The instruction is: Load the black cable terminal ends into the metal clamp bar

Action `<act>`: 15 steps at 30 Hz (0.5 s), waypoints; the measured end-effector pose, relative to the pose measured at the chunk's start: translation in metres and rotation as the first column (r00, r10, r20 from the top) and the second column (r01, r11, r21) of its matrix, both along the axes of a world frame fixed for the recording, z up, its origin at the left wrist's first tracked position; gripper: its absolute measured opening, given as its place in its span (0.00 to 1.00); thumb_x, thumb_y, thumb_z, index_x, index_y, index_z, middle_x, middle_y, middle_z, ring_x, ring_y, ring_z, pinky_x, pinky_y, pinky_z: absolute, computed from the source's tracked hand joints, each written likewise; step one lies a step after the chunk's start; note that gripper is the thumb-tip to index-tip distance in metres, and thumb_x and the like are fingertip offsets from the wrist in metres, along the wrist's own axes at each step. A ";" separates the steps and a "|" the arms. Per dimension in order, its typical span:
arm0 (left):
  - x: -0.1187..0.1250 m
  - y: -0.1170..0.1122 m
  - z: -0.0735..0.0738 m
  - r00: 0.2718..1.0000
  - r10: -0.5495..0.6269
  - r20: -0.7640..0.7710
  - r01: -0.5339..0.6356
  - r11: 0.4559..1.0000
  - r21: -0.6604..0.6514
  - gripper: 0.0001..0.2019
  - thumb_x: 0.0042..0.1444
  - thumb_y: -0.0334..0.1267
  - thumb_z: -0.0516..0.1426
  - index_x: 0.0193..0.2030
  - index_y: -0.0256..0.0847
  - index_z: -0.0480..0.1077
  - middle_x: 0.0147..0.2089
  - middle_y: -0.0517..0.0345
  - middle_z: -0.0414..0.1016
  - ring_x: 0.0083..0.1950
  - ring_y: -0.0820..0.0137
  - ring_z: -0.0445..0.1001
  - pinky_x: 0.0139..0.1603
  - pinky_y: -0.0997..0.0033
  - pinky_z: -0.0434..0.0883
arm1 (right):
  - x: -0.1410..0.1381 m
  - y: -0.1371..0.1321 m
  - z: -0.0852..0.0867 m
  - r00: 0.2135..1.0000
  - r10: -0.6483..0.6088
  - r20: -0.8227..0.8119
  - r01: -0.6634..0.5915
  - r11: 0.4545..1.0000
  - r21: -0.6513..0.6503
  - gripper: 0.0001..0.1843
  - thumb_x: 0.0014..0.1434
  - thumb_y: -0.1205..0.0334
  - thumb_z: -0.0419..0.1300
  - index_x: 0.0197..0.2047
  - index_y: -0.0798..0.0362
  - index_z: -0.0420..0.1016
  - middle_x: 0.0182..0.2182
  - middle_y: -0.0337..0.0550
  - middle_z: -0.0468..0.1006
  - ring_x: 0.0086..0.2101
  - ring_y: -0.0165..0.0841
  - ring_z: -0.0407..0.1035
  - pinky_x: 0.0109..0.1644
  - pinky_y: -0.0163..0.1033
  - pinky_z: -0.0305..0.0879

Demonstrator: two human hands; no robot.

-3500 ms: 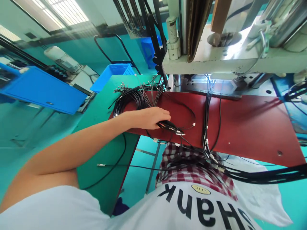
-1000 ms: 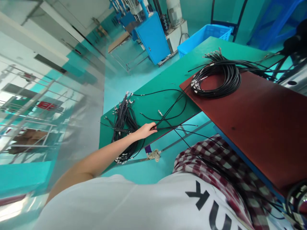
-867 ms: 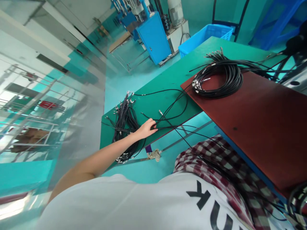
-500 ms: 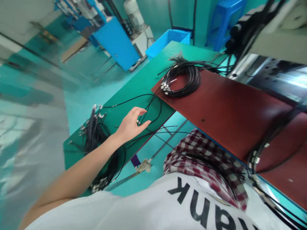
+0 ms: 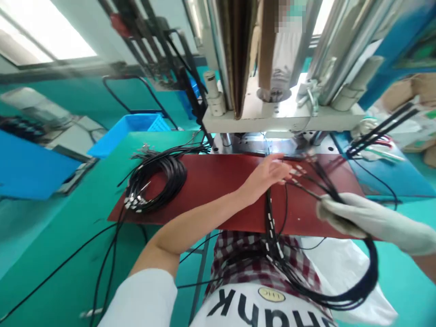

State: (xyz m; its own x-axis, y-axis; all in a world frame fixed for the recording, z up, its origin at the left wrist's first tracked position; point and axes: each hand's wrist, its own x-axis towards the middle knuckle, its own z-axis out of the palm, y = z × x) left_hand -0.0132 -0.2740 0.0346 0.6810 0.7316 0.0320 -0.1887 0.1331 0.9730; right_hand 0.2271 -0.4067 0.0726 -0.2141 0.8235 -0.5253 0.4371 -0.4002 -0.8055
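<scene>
Teal floor (image 5: 408,290), a green bench (image 5: 51,245), a blue crate (image 5: 126,131), and a bright window (image 5: 41,36) at upper left.

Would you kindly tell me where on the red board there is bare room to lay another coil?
The red board is bare between the coiled cables and the left hand. The green table left of them is mostly bare. It is crowded near the press, where the gloved right hand holds the cable bundle.

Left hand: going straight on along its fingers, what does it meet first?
Probably the metal connector ends of the cable bundle gripped by the right hand; they fan out just past the fingers of the left hand. Behind them sits the press plate. Blur hides whether they already touch.
</scene>
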 end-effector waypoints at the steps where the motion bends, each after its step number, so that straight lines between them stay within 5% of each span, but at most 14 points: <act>1: 0.015 0.006 0.001 0.997 0.014 0.078 -0.008 0.997 -0.076 0.40 0.52 0.64 0.62 0.66 0.47 0.57 0.57 0.46 0.73 0.51 0.64 0.77 0.47 0.66 0.74 | 0.000 0.001 -0.007 0.999 0.023 -0.044 -0.026 0.997 -0.069 0.29 0.69 0.38 0.46 0.38 0.54 0.74 0.22 0.41 0.66 0.20 0.24 0.56 0.22 0.35 0.50; 5: 0.047 0.019 0.007 0.979 -0.075 0.189 0.106 0.981 -0.164 0.31 0.57 0.62 0.59 0.62 0.46 0.67 0.55 0.48 0.77 0.51 0.63 0.79 0.51 0.63 0.74 | -0.008 0.019 -0.033 0.980 0.036 -0.195 -0.079 0.973 -0.216 0.27 0.66 0.36 0.51 0.45 0.54 0.71 0.26 0.41 0.70 0.21 0.25 0.60 0.22 0.34 0.54; 10: 0.049 0.019 -0.005 0.977 -0.189 0.098 0.194 0.980 -0.037 0.30 0.64 0.62 0.49 0.48 0.36 0.77 0.45 0.45 0.81 0.48 0.64 0.80 0.54 0.62 0.73 | -0.028 0.057 -0.040 0.933 0.033 -0.359 -0.063 0.995 -0.072 0.24 0.64 0.41 0.59 0.43 0.57 0.69 0.36 0.47 0.76 0.30 0.29 0.70 0.35 0.35 0.69; 13: 0.026 0.036 -0.019 0.989 0.032 -0.145 0.011 0.957 0.289 0.28 0.69 0.57 0.42 0.50 0.37 0.74 0.49 0.45 0.79 0.50 0.64 0.77 0.56 0.60 0.71 | -0.035 0.071 -0.043 0.930 -0.011 -0.368 -0.013 0.998 -0.062 0.25 0.63 0.42 0.60 0.47 0.58 0.69 0.37 0.48 0.76 0.33 0.28 0.70 0.38 0.33 0.69; 15: 0.007 0.056 -0.031 0.882 0.333 -0.334 -0.046 0.765 0.642 0.22 0.71 0.49 0.44 0.48 0.38 0.73 0.51 0.45 0.76 0.56 0.61 0.72 0.61 0.56 0.66 | -0.036 0.073 -0.048 0.943 -0.021 -0.334 0.003 0.999 -0.054 0.25 0.62 0.43 0.62 0.47 0.58 0.70 0.36 0.46 0.75 0.32 0.26 0.68 0.36 0.31 0.66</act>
State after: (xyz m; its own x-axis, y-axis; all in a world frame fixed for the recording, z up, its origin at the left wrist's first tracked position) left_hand -0.0062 -0.2180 0.0036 0.5820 0.7690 0.2644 0.2843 -0.4971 0.8198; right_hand 0.1912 -0.3337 0.0244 -0.3749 0.8008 -0.4671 0.1416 -0.4485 -0.8825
